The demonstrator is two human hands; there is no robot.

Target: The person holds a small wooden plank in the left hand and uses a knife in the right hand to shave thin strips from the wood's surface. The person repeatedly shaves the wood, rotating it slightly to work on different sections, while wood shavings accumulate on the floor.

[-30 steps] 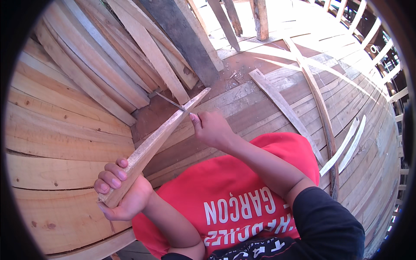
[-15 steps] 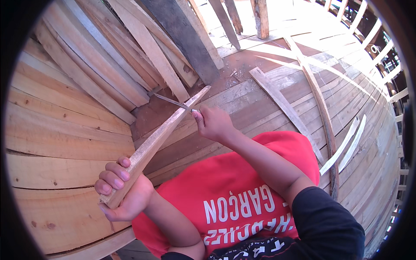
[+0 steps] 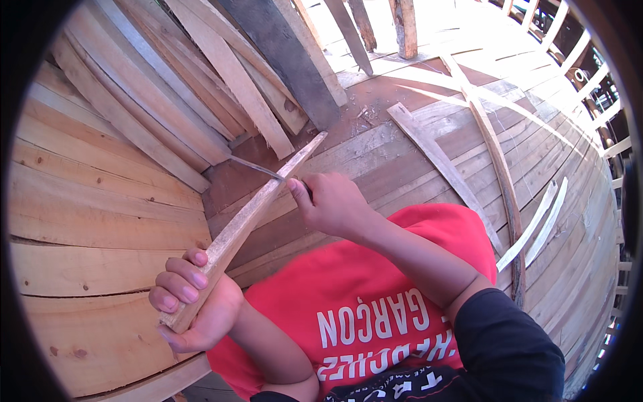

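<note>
A long wooden stick (image 3: pixel 249 218), tapering to a point at its far end, slants up and to the right in front of me. Its thick near end sits in my left hand (image 3: pixel 201 295), which has the fingers wrapped over one side and the thumb beneath. My right hand (image 3: pixel 333 204) is closed on a knife, whose handle is mostly hidden in the fist. The thin knife blade (image 3: pixel 258 167) lies across the upper face of the stick, and its tip reaches out to the left. Red cloth (image 3: pixel 382 281) with white lettering covers my lap below the hands.
Several boards (image 3: pixel 167 80) lean against the wooden wall (image 3: pixel 100 268) at the left. A dark, thick plank (image 3: pixel 288 60) stands behind the stick. On the plank floor lie wood shavings (image 3: pixel 367 115), a flat board (image 3: pixel 442 167), a long curved strip (image 3: pixel 492 154) and pale strips (image 3: pixel 546 221).
My right hand has drawn the knife a short way down the stick toward my left hand. The left hand and stick have shifted only slightly.
</note>
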